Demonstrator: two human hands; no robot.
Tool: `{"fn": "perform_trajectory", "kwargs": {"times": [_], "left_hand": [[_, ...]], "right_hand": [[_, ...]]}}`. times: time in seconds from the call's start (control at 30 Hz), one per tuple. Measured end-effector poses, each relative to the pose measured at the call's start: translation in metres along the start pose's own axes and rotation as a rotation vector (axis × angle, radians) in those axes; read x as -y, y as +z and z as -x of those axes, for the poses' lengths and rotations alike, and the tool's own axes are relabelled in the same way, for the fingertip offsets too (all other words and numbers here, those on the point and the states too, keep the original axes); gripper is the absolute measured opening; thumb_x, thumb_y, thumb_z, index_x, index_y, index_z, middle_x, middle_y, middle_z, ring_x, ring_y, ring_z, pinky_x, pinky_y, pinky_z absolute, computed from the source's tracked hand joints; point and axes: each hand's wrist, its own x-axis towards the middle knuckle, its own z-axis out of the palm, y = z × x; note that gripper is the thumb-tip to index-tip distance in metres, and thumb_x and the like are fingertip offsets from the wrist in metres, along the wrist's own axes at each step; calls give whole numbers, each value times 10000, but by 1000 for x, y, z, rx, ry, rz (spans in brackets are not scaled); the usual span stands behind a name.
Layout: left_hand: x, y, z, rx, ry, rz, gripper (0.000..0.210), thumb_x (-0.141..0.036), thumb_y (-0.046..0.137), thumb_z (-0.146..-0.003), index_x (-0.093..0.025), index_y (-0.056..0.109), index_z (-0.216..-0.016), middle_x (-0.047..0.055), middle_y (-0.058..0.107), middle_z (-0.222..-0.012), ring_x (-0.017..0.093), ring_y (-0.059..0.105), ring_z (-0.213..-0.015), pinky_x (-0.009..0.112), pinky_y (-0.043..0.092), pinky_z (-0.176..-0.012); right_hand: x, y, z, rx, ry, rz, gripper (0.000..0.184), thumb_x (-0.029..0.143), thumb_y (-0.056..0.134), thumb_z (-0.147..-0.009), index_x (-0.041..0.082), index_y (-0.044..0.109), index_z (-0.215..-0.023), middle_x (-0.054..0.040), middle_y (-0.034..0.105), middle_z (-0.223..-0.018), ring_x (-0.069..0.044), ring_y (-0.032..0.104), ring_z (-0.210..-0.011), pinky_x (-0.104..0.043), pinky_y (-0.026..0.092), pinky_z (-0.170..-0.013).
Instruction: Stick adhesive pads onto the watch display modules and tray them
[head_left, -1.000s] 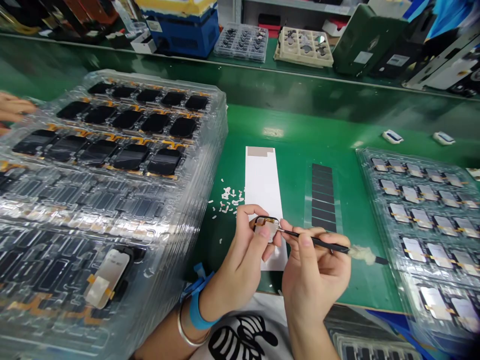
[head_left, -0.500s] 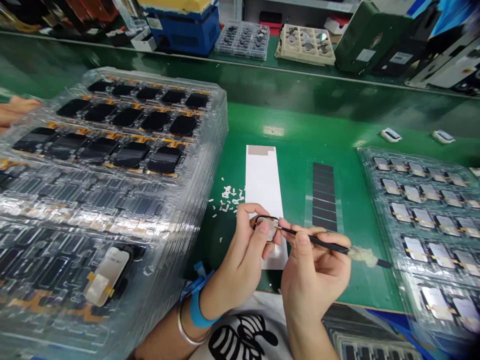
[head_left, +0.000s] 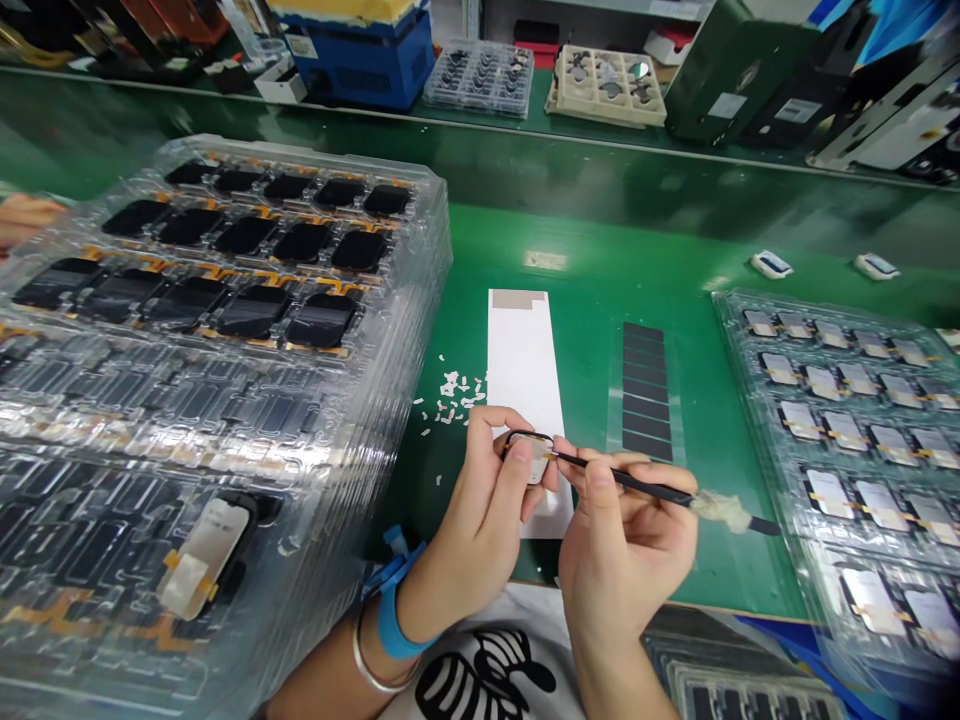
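Between thumb and fingers, my left hand [head_left: 480,510] grips a small watch-screen module [head_left: 538,458] with a silvery back and a black rim. My right hand [head_left: 630,545] is closed around a pair of black tweezers [head_left: 651,488], whose rear part is wrapped in pale tape. The tool's tip meets the right edge of the module; the contact point is too small to make out. Under both hands lies a white strip of sheet [head_left: 521,365]. Left of it are scattered white scraps [head_left: 452,385], and right of it a clear film bears black rectangles [head_left: 643,390].
A tall stack of clear trays [head_left: 420,330] with black screens stands at left, a loose screen module [head_left: 206,560] on its near part. Another tray [head_left: 817,420] holds silver-backed modules at right. A back shelf carries a blue box [head_left: 360,60]. Another person's hand [head_left: 28,220] shows far left.
The whole view has shifted slightly, so everything sits a little further left. My hands keep nearly the same pose, with the tweezers still at the module's edge.
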Motion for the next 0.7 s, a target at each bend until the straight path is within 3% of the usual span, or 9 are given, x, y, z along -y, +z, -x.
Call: {"fn": "perform_trajectory", "kwargs": {"times": [0.2, 0.33, 0.43, 0.57, 0.7], "left_hand": [[3, -1, 0, -13, 31, -51, 141, -379, 433, -1069, -245, 412, -1031, -48, 552, -752, 49, 402, -519, 157, 333, -485], [4, -3, -1, -64, 35, -120, 184, -400, 503, -1039, -243, 408, -1019, -45, 550, -723, 76, 516, -609, 146, 363, -506], [4, -3, -4, -95, 25, -150, 209, -407, 522, -1023, -242, 401, -980, -63, 523, -671, 78, 502, -586, 142, 370, -505], [3, -7, -4, -127, 37, -236, 215, -355, 576, -988, -246, 396, -943, -95, 473, -596, 67, 417, -508, 137, 332, -475], [4, -7, 7, -159, 55, -356, 166, -334, 609, -974, -244, 471, -986, -83, 524, -619, 75, 493, -507, 138, 392, -469]], "right_hand": [[0, 0, 2, -34, 11, 9, 236, 113, 743, -850, 209, 546, -938, 22, 607, -888, -121, 740, -811, -245, 670, -724], [2, 0, 3, -33, 27, 10, 232, 116, 742, -850, 209, 550, -942, 27, 631, -877, -126, 746, -804, -243, 670, -702], [10, -3, -3, -11, 40, -2, 224, 113, 723, -865, 208, 539, -951, 20, 682, -862, -163, 764, -795, -271, 676, -682], [19, -22, -25, -74, -15, 80, 247, 127, 758, -840, 189, 542, -941, -3, 723, -845, -219, 780, -808, -290, 671, -710], [19, -54, -41, -85, 36, 217, 265, 231, 772, -849, 203, 531, -953, -12, 754, -815, -199, 782, -794, -245, 647, -709]]}}
